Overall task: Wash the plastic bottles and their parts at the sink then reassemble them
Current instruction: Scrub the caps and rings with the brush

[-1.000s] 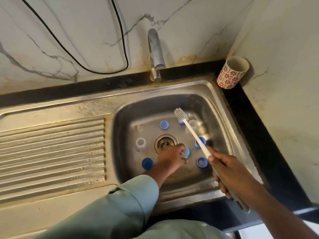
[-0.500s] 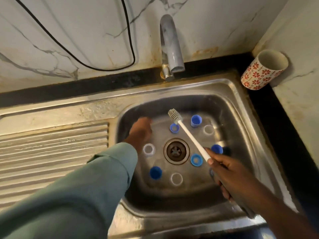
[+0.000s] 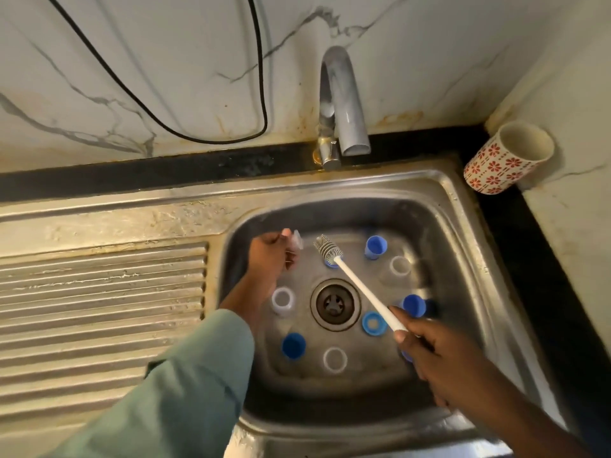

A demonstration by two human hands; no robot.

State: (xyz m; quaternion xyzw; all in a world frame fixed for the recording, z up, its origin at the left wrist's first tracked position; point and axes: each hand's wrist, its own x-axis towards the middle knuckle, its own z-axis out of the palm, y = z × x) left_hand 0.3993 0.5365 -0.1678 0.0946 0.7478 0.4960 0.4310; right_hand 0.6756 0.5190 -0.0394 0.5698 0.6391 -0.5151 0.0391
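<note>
Hands of one person are reaching into a steel sink (image 3: 463, 206) seen from above. The left hand (image 3: 269, 256), coming out of a pale green sleeve (image 3: 185, 385), is hovering over the far left of the basin, and its grip is pinched closed around a small clear bottle part (image 3: 295, 241) that is sticking out above the fingers; the part is blurred, so its exact shape cannot be told. The right hand (image 3: 439, 355) is sitting at the near right of the basin, its grip wrapped firmly around the handle of one white bottle brush (image 3: 360, 285). The brush is slanting up and to the left across the basin, passing beside the drain (image 3: 334, 304), and its bristled head is lying just to the right of the part in the left hand, close but apart from it.

Loose parts are lying scattered on the basin floor around the drain. Five blue pieces are showing clearly: one far right of centre (image 3: 375, 246), one partly hidden under the brush head, one at the right (image 3: 413, 305), one ring-shaped piece (image 3: 374, 322) just beside the brush handle, and one at the near left (image 3: 293, 346). A further scrap of blue is peeking from under the right hand. Three clear or white round pieces are also showing: one at the left (image 3: 283, 300), one at the near centre (image 3: 335, 359), one at the far right (image 3: 400, 266).

One tap (image 3: 344, 107) is standing behind the basin. One red-flowered cup (image 3: 506, 160) is lying tilted on the dark desk (image 3: 535, 259) in the corner. One black cable (image 3: 185, 135) is hanging against the marble wall.
</note>
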